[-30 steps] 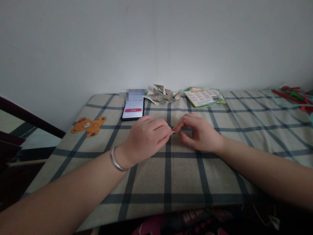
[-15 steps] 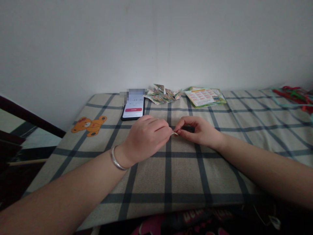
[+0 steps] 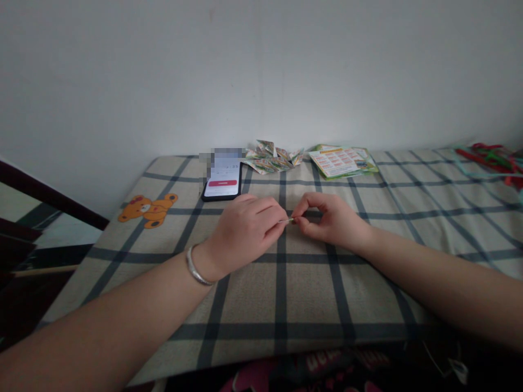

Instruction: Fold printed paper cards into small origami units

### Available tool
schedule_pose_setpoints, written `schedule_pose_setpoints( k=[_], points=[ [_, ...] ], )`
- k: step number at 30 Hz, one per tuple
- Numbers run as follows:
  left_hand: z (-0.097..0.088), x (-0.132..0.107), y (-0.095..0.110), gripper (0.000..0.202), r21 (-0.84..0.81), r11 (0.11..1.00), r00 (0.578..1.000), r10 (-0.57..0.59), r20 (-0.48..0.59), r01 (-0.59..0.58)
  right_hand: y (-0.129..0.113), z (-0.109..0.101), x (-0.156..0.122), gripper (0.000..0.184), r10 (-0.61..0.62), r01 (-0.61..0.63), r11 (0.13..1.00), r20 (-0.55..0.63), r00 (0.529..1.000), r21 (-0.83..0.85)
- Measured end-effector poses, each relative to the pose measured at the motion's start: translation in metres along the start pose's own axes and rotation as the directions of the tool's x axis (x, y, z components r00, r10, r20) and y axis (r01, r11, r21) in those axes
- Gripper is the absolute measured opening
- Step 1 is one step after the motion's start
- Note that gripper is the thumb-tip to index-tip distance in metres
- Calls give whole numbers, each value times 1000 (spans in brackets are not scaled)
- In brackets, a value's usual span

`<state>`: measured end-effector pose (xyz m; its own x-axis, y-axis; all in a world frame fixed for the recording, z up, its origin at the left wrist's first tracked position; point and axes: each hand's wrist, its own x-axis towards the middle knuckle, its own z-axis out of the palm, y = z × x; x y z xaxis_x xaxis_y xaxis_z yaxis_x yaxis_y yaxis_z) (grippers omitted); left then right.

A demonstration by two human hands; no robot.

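Between my two hands, above the checked tablecloth point(image 3: 310, 288), is a small folded piece of paper point(image 3: 289, 220), seen edge-on as a thin pale strip with a little green. My left hand point(image 3: 253, 228), with a silver bangle at the wrist, has its fingers closed on the paper's left end; the knuckles hide most of it. From the other side, the thumb and forefinger of my right hand point(image 3: 327, 218) pinch the right end. Behind the hands, several folded printed paper pieces point(image 3: 272, 158) lie in a loose heap near the wall.
Left of the heap a phone point(image 3: 223, 182) lies with its screen lit. To the right is a stack of printed leaflets point(image 3: 343, 161). Red and green strips point(image 3: 490, 160) lie at the far right. A bear picture point(image 3: 149, 210) is on the cloth at left.
The strip of paper has turned slightly and now shows as a thinner, straighter line between the fingers. Both hands stay in almost the same place.
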<state>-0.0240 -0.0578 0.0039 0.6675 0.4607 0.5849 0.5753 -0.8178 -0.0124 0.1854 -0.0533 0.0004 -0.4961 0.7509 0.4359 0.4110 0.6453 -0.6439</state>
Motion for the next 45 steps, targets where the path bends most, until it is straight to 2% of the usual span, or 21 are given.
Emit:
schedule_pose_setpoints(
  k=[8, 13, 18, 21, 25, 37, 45],
  points=[
    [3, -1, 0, 13, 23, 1000, 999, -14, 31, 13, -1, 1, 0, 6, -76, 72, 992, -29, 997, -105],
    [3, -2, 1, 11, -41, 997, 998, -62, 31, 64, -1, -1, 1, 7, -130, 120, 973, -37, 991, -197],
    [3, 0, 3, 7, -115, 988, 995, -102, 18, 104, -6, -1, 0, 6, -198, 177, 896, -9, 980, -408],
    [2, 2, 4, 8, -94, 993, 997, -77, -1, 76, -8, 0, -1, 6, -224, 200, 870, 1, 975, -450],
    [-1, 4, 5, 11, -90, 994, 998, -65, -12, 64, -8, 0, -1, 4, -234, 215, 888, 5, 972, -407],
    [1, 3, 3, 10, -184, 981, 993, -82, -90, 64, -5, -2, -3, 5, -124, 123, 973, 9, 992, -197],
    [-2, 3, 2, 9, -213, 973, 991, -109, -79, 90, 0, -2, -3, 8, -91, 90, 990, -3, 996, -108]
  ],
)
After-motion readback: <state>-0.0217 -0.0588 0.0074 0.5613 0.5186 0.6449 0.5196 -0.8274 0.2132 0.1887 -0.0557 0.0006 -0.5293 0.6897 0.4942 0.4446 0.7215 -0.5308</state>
